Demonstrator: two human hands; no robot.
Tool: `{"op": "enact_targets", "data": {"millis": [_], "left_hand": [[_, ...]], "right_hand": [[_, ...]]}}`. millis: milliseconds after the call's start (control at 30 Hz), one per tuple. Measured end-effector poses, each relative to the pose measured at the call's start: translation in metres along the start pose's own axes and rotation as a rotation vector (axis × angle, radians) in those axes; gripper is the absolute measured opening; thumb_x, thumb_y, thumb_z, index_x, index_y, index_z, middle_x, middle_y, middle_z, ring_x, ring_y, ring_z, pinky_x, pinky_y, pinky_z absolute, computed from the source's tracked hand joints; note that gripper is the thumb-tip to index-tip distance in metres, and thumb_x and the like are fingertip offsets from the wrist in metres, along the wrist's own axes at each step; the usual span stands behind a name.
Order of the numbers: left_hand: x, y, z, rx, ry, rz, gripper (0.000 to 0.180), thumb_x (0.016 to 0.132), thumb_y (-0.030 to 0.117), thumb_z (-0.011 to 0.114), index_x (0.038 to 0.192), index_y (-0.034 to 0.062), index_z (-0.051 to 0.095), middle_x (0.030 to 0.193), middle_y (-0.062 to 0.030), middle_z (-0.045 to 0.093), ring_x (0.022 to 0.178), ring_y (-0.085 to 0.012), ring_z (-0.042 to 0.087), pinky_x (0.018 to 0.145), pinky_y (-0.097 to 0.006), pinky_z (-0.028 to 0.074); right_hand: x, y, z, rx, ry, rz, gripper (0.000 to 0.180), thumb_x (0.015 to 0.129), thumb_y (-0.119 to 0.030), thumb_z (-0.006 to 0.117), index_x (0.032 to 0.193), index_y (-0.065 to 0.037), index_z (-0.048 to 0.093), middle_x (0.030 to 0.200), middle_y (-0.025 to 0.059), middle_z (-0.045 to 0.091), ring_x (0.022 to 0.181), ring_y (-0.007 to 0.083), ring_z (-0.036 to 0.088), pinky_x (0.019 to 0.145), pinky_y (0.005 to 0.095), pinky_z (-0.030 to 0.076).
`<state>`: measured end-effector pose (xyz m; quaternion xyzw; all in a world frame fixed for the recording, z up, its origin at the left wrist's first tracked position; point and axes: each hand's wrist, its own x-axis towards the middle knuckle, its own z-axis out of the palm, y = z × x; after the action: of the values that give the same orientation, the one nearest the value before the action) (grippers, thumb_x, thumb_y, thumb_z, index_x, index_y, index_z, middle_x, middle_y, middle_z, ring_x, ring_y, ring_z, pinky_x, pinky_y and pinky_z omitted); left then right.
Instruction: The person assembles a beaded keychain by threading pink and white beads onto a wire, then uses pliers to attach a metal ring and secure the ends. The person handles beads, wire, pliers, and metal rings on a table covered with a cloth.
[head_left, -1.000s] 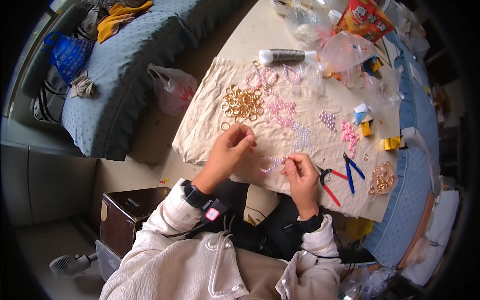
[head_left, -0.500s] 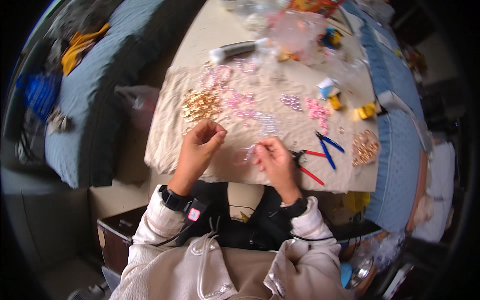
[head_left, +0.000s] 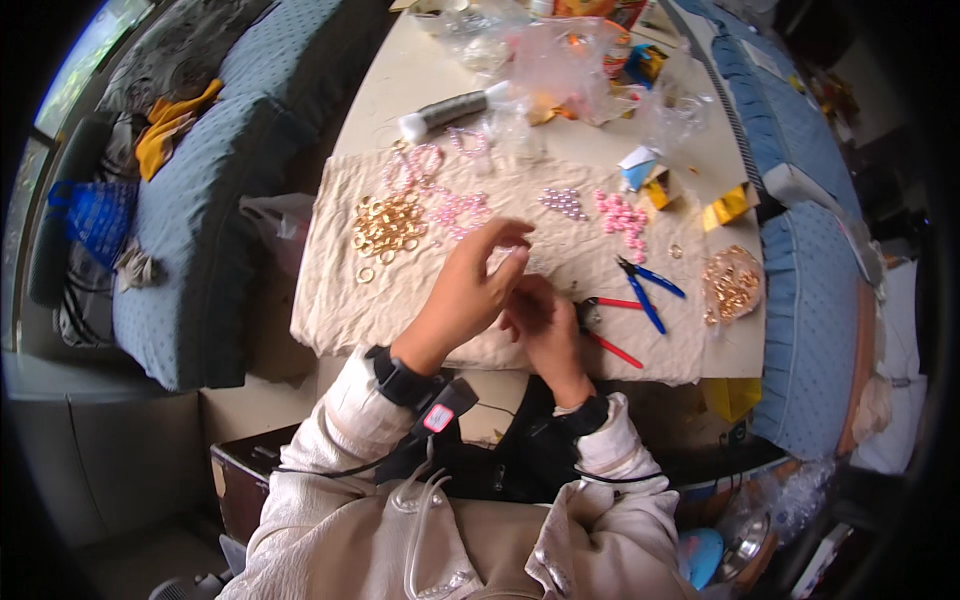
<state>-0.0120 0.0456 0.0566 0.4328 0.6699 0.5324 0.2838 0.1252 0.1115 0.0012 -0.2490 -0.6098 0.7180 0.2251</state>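
My left hand [head_left: 468, 290] reaches over the cloth and crosses in front of the right fingers, its thumb and bent forefinger apart with nothing visible between them. Close beside it, my right hand [head_left: 548, 325] has its fingers pinched together. The pale beaded strand seen at these fingertips half a second ago is now hidden behind the left hand. Beyond the hands lie pink beads on the left [head_left: 460, 210], pearly purple beads [head_left: 563, 203] and bright pink beads [head_left: 622, 222]. Gold rings [head_left: 388, 228] form a pile at the left. Red-handled pliers [head_left: 608, 330] lie right of my right hand.
Blue-handled pliers [head_left: 650, 292] and a bag of gold pieces [head_left: 732, 285] lie on the right. Beaded loops [head_left: 412, 168], a grey spool [head_left: 445, 115], plastic bags [head_left: 565, 65] and yellow boxes [head_left: 728, 207] are farther back. A beige cloth [head_left: 330, 300] covers the near table.
My left hand has moved right, from beside the gold rings to the right hand, and its fingers have spread. The right hand stays nearly in place, and its strand is now covered.
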Motion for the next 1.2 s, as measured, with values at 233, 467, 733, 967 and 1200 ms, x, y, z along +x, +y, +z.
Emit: {"op": "enact_targets", "data": {"millis": [233, 467, 733, 967, 1200], "left_hand": [[-0.071, -0.031, -0.012, -0.407, -0.007, -0.269, 0.022, 0.107, 0.013, 0.06, 0.126, 0.0005, 0.059, 0.105, -0.003, 0.066, 0.095, -0.0085, 0.061, 0.084, -0.026, 0.052], [-0.073, -0.04, -0.015, -0.569, 0.013, -0.296, 0.015, 0.108, 0.015, 0.061, 0.113, 0.0011, 0.061, 0.091, -0.0004, 0.065, 0.077, -0.0056, 0.058, 0.07, -0.023, 0.05], [-0.079, -0.039, -0.014, -0.584, 0.062, -0.287, 0.019, 0.11, 0.018, 0.058, 0.112, 0.0003, 0.064, 0.09, 0.0011, 0.065, 0.079, -0.0057, 0.059, 0.073, -0.024, 0.05], [-0.08, -0.043, -0.011, -0.472, 0.051, -0.184, 0.02, 0.111, 0.019, 0.057, 0.112, 0.0, 0.064, 0.091, 0.0018, 0.062, 0.083, -0.0061, 0.056, 0.076, -0.024, 0.049], [-0.08, -0.05, -0.008, -0.623, 0.066, -0.194, 0.019, 0.11, 0.021, 0.058, 0.108, 0.0028, 0.061, 0.095, 0.0009, 0.061, 0.087, -0.0067, 0.057, 0.08, -0.024, 0.049]], "right_hand": [[-0.003, 0.0, 0.008, 0.119, 0.021, -0.008, 0.013, 0.103, -0.014, 0.069, 0.11, -0.002, 0.068, 0.094, -0.0022, 0.068, 0.077, 0.0017, 0.057, 0.066, 0.0192, 0.047], [-0.008, -0.012, 0.023, -0.143, 0.081, -0.183, 0.019, 0.101, -0.009, 0.069, 0.118, -0.001, 0.067, 0.11, 0.0046, 0.068, 0.087, 0.0091, 0.063, 0.073, 0.0248, 0.053], [-0.013, -0.031, 0.025, -0.634, -0.041, -0.444, 0.036, 0.09, 0.0, 0.074, 0.124, -0.003, 0.068, 0.109, 0.0123, 0.067, 0.086, 0.0223, 0.068, 0.074, 0.032, 0.057], [-0.016, -0.036, 0.034, -0.791, 0.068, -0.482, 0.027, 0.088, 0.006, 0.07, 0.113, -0.001, 0.072, 0.092, 0.0088, 0.068, 0.074, 0.017, 0.065, 0.067, 0.0298, 0.054], [-0.013, -0.034, 0.033, -0.713, 0.086, -0.427, 0.017, 0.089, 0.003, 0.071, 0.105, -0.002, 0.072, 0.087, 0.0091, 0.069, 0.068, 0.0174, 0.064, 0.063, 0.0295, 0.053]]}}
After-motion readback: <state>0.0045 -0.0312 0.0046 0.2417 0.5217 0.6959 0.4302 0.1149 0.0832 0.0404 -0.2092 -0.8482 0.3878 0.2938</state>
